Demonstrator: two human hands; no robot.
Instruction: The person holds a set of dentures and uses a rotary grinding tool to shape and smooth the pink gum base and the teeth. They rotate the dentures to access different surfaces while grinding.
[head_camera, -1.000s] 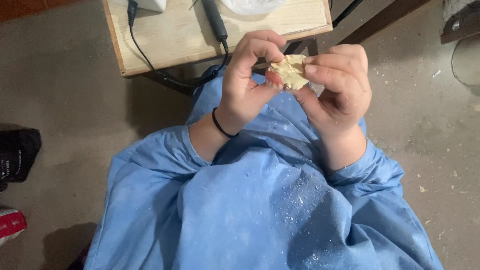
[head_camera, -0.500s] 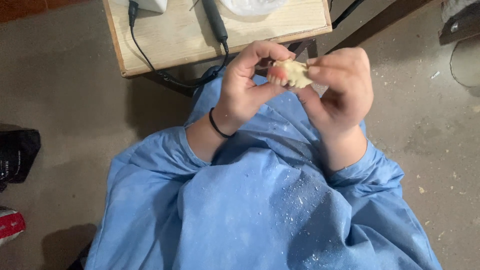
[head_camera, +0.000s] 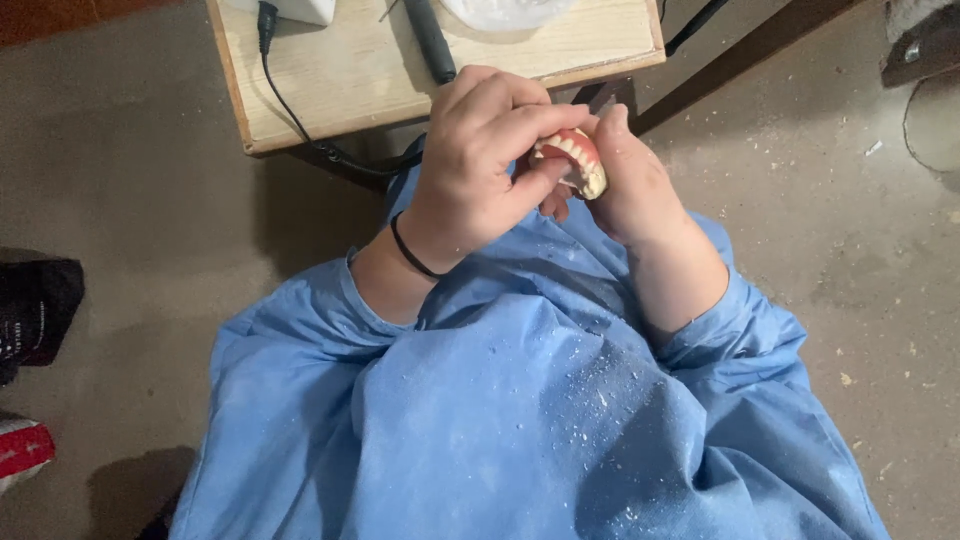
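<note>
denture (head_camera: 574, 158) gripped between both hands, just below table edge (head_camera: 450, 105).

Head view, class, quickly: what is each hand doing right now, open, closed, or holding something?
Left hand: closed on the pink-and-white denture with a row of teeth.
Right hand: closed on the same denture from the other side.

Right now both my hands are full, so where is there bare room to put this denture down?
Bare wood on the small table, between the black cable and the dark handpiece. The far edge is crowded.
</note>
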